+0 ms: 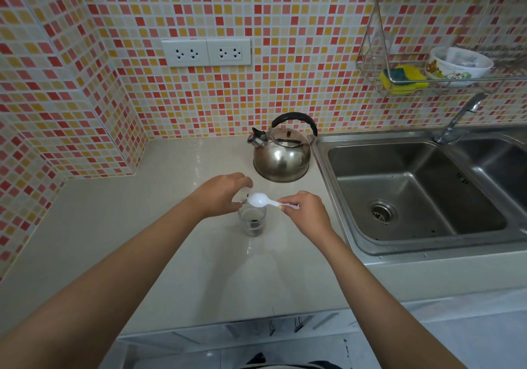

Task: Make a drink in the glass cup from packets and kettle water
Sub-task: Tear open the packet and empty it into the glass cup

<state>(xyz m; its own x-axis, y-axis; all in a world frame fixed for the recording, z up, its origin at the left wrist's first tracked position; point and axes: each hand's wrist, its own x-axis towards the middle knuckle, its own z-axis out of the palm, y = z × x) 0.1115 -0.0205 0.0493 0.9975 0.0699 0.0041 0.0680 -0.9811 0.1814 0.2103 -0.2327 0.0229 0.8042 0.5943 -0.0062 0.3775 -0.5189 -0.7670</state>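
Glass cup (252, 221) upright on the pale table (171, 240), in front of the steel kettle (281, 154) — dark stuff at its bottom, hard to identify. Right hand (306, 211) pinches a white spoon (263, 201) by its handle, long axis lying left-right, bowl pointing left over the rim. Left hand (222, 194) curls at the cup's far-left rim, fingers bent around something small — mostly hidden, can't name it.

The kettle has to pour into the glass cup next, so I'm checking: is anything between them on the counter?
No object stands on the counter between kettle and glass cup. But the left hand and a white spoon, held by the right hand, hover over the cup's mouth.
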